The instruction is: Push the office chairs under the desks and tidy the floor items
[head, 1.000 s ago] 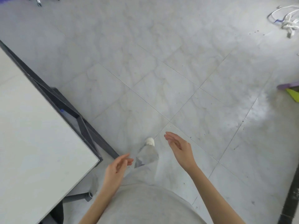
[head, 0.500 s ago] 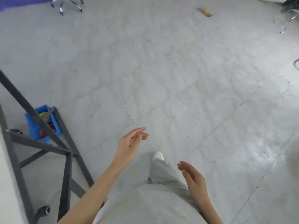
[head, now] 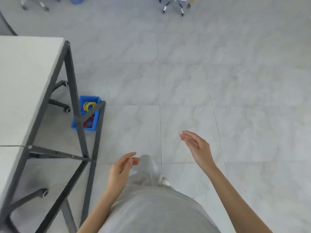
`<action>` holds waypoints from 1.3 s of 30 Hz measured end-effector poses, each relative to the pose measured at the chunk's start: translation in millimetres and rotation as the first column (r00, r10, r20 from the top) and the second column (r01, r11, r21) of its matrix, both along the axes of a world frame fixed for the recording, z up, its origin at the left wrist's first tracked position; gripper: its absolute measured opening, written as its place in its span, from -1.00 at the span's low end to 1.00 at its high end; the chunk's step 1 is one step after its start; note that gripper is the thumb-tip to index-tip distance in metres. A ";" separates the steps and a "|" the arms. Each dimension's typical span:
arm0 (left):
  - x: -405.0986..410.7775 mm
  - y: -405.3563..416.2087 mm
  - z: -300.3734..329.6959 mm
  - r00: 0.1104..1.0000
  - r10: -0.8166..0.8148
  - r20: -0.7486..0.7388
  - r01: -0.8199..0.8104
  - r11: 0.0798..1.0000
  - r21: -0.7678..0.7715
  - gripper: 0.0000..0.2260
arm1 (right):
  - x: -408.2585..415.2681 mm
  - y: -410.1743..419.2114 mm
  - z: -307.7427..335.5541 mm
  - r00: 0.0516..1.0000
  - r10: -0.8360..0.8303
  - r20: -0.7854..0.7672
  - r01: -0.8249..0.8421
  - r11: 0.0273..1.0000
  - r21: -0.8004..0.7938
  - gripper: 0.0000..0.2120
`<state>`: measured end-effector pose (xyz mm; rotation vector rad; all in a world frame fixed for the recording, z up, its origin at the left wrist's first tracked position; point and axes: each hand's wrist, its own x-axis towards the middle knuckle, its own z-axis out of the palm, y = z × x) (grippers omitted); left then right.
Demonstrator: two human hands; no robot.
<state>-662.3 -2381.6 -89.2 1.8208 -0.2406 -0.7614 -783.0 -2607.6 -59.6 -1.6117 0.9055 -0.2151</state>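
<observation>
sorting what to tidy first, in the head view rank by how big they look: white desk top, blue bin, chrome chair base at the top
1. white desk top, by far the largest.
2. blue bin and chrome chair base: they look alike, and the base is farther off and partly cropped, so I won't rank them.

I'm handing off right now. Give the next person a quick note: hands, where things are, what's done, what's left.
Left hand and right hand: both open, no grip on anything.
Blue bin with yellow and red items sits on the floor at the desk frame's foot.
Black chair legs show under the desk, so that chair looks pushed in.
Left: chrome-based chair stands out in the open at the far end; bin not yet tidied.
</observation>
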 end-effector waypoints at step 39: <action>762.5 -564.8 -7.7 0.677 0.733 -0.063 -0.735 0.678 -0.008 -0.77 | 935.9 -589.5 -18.0 0.808 0.589 0.021 -0.590 0.807 0.042 -0.78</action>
